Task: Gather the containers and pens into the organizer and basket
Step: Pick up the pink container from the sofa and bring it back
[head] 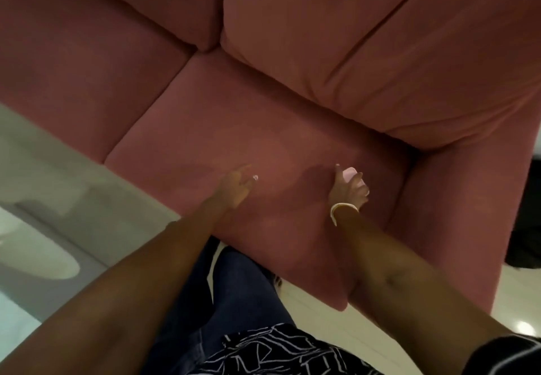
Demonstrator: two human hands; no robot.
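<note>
The right hand (349,188) has its grip around a small pink container (351,175) above the sofa (222,140), the left hand (237,187) hangs loose and empty, and carrying it to the unseen basket likely comes next

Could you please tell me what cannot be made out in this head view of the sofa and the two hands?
- Pink object in the right hand: the curled fingers cover most of it; blur hides what it is.
- Left hand: motion blur; its small pale fingertip item is too small to identify.
- Organizer, basket, pens: none in view.
- Table: cut off by the left edge.
</note>
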